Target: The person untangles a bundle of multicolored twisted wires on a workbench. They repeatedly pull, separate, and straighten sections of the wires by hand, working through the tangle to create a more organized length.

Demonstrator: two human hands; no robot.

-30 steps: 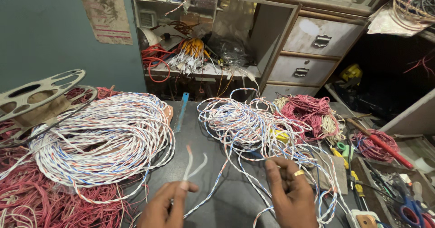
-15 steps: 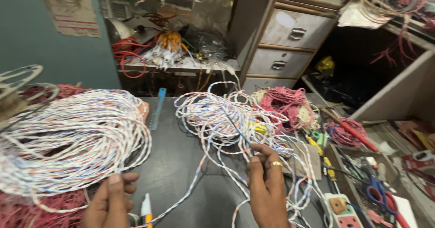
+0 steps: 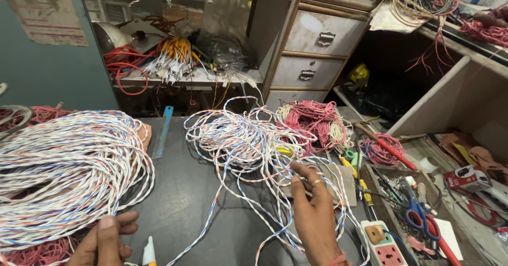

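Head view: my right hand pinches a strand from the loose wire tangle, best drawn slowly, while my left hand presses the coiled bundle.

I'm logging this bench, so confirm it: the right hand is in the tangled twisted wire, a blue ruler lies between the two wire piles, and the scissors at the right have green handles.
One detail is wrong. The head view shows the scissors with blue and red handles, not green. The rest stands: the right hand is in the tangled twisted wire, and the blue ruler lies between the two piles.
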